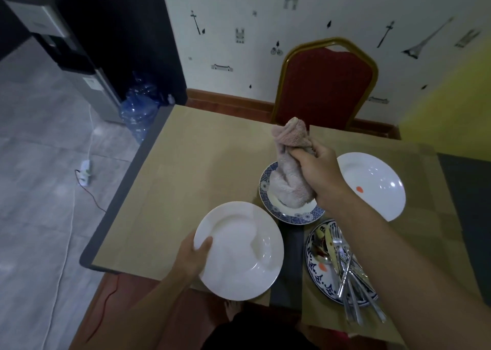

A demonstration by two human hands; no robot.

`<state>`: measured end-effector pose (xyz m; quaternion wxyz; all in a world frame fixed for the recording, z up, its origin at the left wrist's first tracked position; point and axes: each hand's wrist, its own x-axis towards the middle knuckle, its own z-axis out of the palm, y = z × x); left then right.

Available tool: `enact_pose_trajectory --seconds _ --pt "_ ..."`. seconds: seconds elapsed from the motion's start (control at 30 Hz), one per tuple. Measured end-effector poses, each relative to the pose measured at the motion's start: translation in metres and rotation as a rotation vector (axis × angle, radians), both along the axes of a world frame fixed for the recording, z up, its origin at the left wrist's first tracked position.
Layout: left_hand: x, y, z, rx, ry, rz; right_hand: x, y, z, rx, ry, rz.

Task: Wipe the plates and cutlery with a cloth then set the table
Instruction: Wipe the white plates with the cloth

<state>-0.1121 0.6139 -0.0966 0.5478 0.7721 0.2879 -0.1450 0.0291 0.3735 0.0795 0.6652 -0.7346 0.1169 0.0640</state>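
My left hand grips the left rim of a plain white plate, thumb on top, near the table's front edge. My right hand holds a bunched pink cloth above a small blue-rimmed plate; the cloth's lower end hangs onto that plate. A white plate with an orange dot lies to the right. A blue-patterned plate at the front right carries several forks, knives and spoons, partly hidden by my right forearm.
The wooden table has a dark left edge. A red chair with a gold frame stands at the far side by the wall. Blue water bottles and cables lie on the floor to the left.
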Motion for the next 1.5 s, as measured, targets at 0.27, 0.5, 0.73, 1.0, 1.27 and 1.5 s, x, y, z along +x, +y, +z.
enact_pose_trajectory --seconds 0.27,0.5,0.73,1.0,1.27,1.5 --pt "0.008 -0.007 -0.017 0.367 0.036 -0.191 0.001 -0.028 0.004 0.129 0.036 -0.098" --pt "0.065 -0.053 0.016 0.619 -0.138 -0.388 -0.013 -0.068 0.000 0.202 0.065 -0.228" --pt "0.127 -0.119 0.034 0.443 -0.121 -0.480 -0.025 -0.111 -0.015 0.180 0.077 -0.293" --pt "0.162 -0.138 0.017 0.351 0.141 -0.355 -0.022 -0.137 -0.033 0.156 0.107 -0.303" --pt "0.170 -0.140 0.017 0.102 0.138 -0.215 -0.013 -0.151 -0.035 0.176 0.130 -0.340" --pt "0.165 -0.154 0.039 -0.163 0.066 -0.090 -0.008 -0.145 -0.023 0.182 0.109 -0.338"
